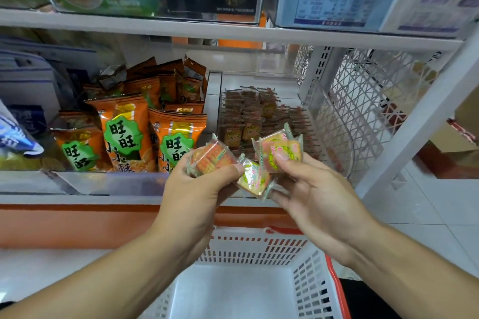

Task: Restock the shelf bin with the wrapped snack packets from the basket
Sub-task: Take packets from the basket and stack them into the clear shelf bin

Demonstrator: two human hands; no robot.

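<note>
My left hand (193, 186) grips a clear-wrapped orange snack packet (210, 156) in front of the shelf. My right hand (315, 189) pinches a pink and green wrapped packet (281, 150) under the thumb, and a second such packet (252, 180) hangs below it between the two hands. Behind them a clear shelf bin (334, 142) holds rows of small brown wrapped packets (248, 116). The white basket (259, 251) stands below my arms; the part of its floor that shows holds nothing.
Orange snack bags (124, 134) fill the bin to the left. A white lattice panel (368, 101) and a slanted shelf post (420, 122) close off the right side. An upper shelf (233, 31) carries boxed goods. The basket has a red rim (337, 290).
</note>
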